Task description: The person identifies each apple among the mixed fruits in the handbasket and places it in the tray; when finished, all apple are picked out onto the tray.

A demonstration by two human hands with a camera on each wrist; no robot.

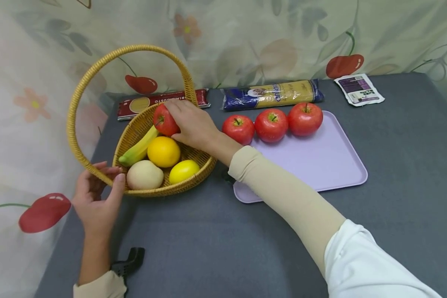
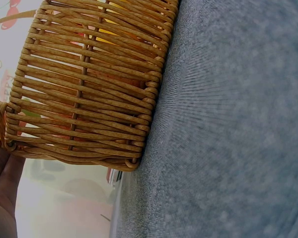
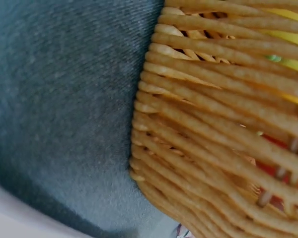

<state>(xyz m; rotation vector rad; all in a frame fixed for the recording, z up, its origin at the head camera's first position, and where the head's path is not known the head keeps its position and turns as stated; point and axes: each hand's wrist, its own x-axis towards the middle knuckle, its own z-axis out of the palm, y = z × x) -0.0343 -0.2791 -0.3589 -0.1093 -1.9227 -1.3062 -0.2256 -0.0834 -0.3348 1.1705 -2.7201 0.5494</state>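
A wicker basket with a tall arched handle stands on the left of the table. My left hand holds it at the foot of the handle, thumb in front and fingers behind. In the left wrist view, those fingers show beside the woven wall. At the far side of the basket, my right hand grips a red apple from above. Beneath and near it lie a banana, an orange, a lemon and a pale, peach-like fruit.
Right of the basket lies a lilac tray with three red apples along its far edge. Behind stand a red packet, a blue-and-yellow pasta pack and a small white sachet. A patterned curtain hangs behind the table.
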